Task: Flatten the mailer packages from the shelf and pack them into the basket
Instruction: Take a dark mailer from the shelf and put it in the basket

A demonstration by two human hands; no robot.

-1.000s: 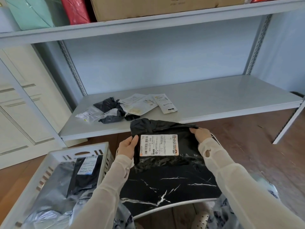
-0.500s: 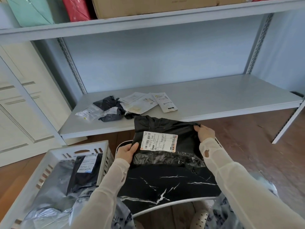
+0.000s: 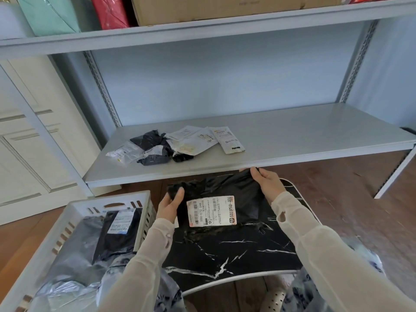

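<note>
Right, white slatted basket (image 3: 108, 199) on the left, dark and silver mailers lying inside. Left hand (image 3: 170, 204) pinches the crumpled left corner of the black mailer (image 3: 245, 194), label up, over the marble-patterned tray table (image 3: 225, 251). Right hand (image 3: 266, 182) grips its far right edge, just below the grey shelf (image 3: 292, 136).

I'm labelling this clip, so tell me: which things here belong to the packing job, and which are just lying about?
Job: black mailer, gripped by the left hand and right hand; pile of mailers on the lower shelf; basket with mailers inside.
Lying about: cardboard box, red bag and teal bag on the upper shelf; white door.
</note>
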